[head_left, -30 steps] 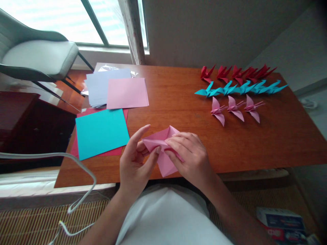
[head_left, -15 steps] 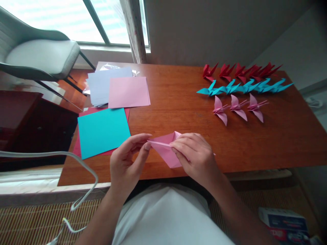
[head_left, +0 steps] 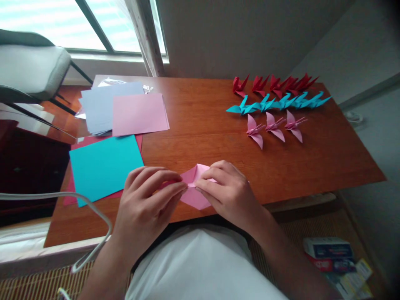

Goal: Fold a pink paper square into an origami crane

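Both hands are working on one folded pink paper (head_left: 197,201), which is sitting low over the near side of the table (head_left: 200,148), in front of the white shirt (head_left: 193,262). The left hand (head_left: 146,204) is pinching it left of the middle, fingers bunched together and clamped on the paper; the right hand (head_left: 229,187) is doing the same on the right, covering that side. Fingertips are nearly meeting (thumbs partly hidden), probably because the central crease is needing pressure from both sides. Can't tell whether the paper is touching the wood.

Everything else relative to the folded pink paper: beyond it to the right, red cranes (head_left: 240,86), blue cranes (head_left: 245,107) and pink cranes (head_left: 255,132) are standing in rows, seemingly sorted by colour, pink row nearest. To its left, the teal sheet (head_left: 104,168) is lying over red paper (head_left: 69,196); farther off on that side, pink sheets (head_left: 140,114) are overlapping pale sheets (head_left: 96,108), likely stacked there within left-hand reach.

Edges: the table's front edge is running just on the body side of the folded pink paper, so room is tight there. The left hand is crowding the teal sheet's corner. Bare wood is showing beyond and to the right, giving the right hand more space.
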Demonstrator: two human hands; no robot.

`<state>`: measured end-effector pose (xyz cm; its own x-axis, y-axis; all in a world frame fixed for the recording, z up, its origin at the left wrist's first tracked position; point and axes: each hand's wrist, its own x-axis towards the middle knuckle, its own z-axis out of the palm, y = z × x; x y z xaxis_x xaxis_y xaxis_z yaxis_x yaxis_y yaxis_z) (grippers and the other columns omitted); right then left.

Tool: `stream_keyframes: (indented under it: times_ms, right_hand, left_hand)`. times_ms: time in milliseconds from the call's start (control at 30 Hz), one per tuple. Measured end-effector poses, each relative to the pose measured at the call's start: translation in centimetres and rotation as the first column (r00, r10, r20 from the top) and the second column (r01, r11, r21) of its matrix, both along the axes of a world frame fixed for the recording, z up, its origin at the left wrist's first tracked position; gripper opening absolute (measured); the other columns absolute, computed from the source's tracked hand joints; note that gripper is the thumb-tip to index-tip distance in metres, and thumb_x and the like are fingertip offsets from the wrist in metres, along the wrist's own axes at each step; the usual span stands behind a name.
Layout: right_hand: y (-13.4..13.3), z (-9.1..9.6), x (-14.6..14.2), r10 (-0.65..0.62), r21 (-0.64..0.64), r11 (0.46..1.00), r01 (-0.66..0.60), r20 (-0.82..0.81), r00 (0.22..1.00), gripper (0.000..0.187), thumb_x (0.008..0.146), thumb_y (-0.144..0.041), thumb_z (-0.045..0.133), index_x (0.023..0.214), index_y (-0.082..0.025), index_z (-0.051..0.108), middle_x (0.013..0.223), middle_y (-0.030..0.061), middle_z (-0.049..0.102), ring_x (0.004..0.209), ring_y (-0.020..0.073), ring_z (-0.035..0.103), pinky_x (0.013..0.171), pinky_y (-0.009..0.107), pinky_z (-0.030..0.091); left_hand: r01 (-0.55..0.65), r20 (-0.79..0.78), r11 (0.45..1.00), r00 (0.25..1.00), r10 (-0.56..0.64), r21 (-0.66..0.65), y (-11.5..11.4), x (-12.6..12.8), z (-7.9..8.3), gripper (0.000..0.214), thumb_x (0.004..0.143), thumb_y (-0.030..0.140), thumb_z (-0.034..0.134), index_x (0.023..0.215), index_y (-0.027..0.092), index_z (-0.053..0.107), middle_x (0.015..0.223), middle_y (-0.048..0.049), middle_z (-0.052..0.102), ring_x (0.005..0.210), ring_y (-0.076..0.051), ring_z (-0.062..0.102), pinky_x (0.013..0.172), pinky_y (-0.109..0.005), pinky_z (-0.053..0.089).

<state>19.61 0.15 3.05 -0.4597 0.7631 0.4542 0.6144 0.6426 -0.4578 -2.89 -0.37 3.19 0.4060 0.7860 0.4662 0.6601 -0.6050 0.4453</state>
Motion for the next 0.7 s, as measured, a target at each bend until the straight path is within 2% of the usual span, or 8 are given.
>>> stream_keyframes:
  times_ms: [133, 400, 700]
  right_hand:
    - [0.2, -0.3, 1.5, -0.046, -0.013, 0.999, 0.046, 0.011, 0.999, 0.017, 0.097, -0.015, 0.062, 0.086, -0.023, 0.074, 0.090, 0.0034, 0.074, 0.089, 0.0189, 0.059, 0.081, 0.035, 0.052]
    - [0.5, -0.7, 5.0, -0.084, -0.037, 0.996, 0.085, 0.016, 0.996, 0.016, 0.094, -0.012, 0.065, 0.094, -0.025, 0.075, 0.092, 0.0044, 0.072, 0.092, 0.0206, 0.056, 0.082, 0.037, 0.053]
    - [0.9, -0.7, 7.3, -0.167, -0.052, 0.985, 0.164, -0.051, 0.985, 0.017, 0.093, -0.013, 0.068, 0.095, -0.028, 0.077, 0.090, 0.0039, 0.070, 0.091, 0.0206, 0.061, 0.079, 0.038, 0.055]
  left_hand:
    - [-0.040, 0.027, 0.999, 0.999, 0.041, -0.005, 0.1, -0.5, -0.2, 0.016, 0.085, 0.021, 0.075, 0.095, 0.033, 0.076, 0.096, -0.0015, 0.078, 0.090, -0.024, 0.069, 0.090, -0.041, 0.046]
    - [-0.084, 0.062, 0.996, 0.995, 0.084, -0.002, 0.1, -1.2, 0.0, 0.016, 0.084, 0.018, 0.076, 0.093, 0.032, 0.075, 0.093, 0.0002, 0.077, 0.085, -0.022, 0.068, 0.084, -0.040, 0.046]
    - [-0.106, 0.124, 0.994, 0.986, 0.108, -0.030, 0.1, -1.3, 0.2, 0.014, 0.084, 0.018, 0.077, 0.092, 0.029, 0.075, 0.093, -0.0015, 0.076, 0.086, -0.021, 0.067, 0.082, -0.038, 0.049]
